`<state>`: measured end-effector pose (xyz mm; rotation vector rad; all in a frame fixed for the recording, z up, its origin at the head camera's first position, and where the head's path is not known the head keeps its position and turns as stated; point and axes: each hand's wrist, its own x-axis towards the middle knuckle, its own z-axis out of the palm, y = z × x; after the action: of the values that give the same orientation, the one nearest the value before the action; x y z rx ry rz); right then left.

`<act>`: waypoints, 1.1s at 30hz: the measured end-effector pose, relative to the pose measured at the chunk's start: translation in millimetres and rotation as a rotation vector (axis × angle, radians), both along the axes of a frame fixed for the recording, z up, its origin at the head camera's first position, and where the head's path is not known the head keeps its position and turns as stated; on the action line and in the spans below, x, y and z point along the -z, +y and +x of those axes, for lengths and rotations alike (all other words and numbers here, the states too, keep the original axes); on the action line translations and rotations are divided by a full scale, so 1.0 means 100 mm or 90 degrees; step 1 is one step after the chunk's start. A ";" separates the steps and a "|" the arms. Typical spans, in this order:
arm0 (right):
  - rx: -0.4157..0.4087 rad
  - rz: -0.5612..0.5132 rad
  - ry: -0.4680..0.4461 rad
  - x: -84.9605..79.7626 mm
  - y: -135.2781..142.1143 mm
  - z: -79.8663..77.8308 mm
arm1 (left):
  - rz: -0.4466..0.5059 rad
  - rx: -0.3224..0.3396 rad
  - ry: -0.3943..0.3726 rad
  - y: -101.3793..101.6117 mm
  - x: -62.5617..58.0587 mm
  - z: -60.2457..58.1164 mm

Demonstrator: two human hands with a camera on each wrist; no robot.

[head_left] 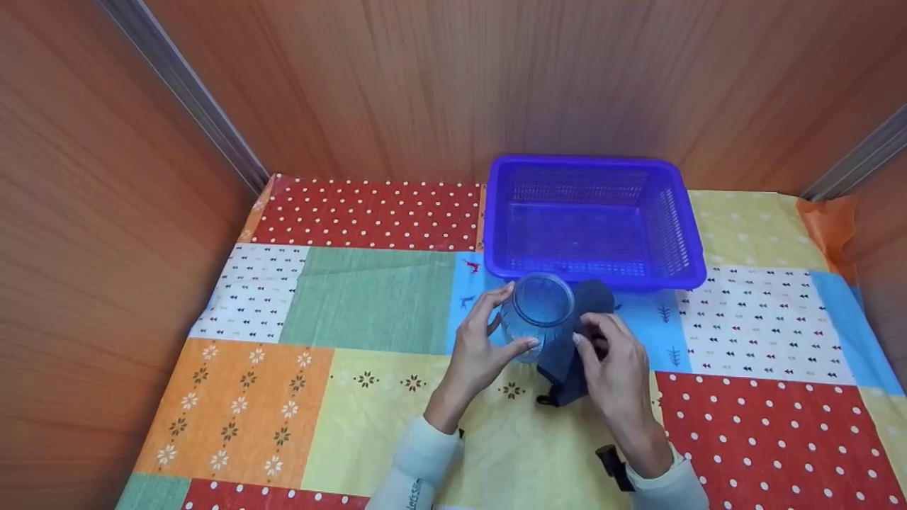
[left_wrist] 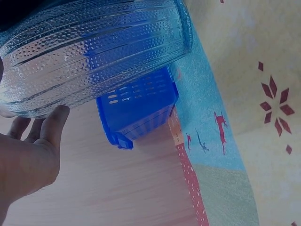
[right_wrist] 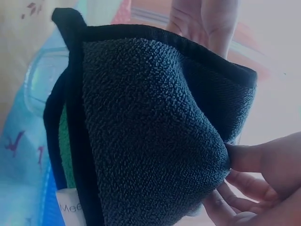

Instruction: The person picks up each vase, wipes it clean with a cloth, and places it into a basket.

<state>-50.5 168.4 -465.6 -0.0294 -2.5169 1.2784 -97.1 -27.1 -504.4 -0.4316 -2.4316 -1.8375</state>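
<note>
My left hand (head_left: 478,348) holds a clear glass jar (head_left: 542,306), thumb on the near side and fingers round the far left side. Its open mouth faces up in the head view. Ribs and a dotted texture show on the jar (left_wrist: 103,59) in the left wrist view. Against the jar's right side, my right hand (head_left: 618,368) pinches a dark grey cloth (head_left: 565,375) between thumb and fingers. The cloth (right_wrist: 141,122) fills much of the right wrist view, with a black edge, a hanging loop, a white tag and a green inner side. It hides part of the jar.
A blue-purple plastic basket (head_left: 595,280) with slotted walls stands just beyond the jar, near the back panel (head_left: 397,92). Wood-look panels also rise at left and right. A patchwork-print tablecloth (head_left: 375,297) covers the table.
</note>
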 end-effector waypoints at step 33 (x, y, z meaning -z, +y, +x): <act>0.000 0.065 -0.049 0.83 -0.05 -0.11 | -0.004 -0.001 -0.016 0.00 0.00 0.00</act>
<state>-61.7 163.4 -548.4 -0.0569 -2.6437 1.1682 -97.0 -26.8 -504.6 -0.4094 -2.4537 -1.8469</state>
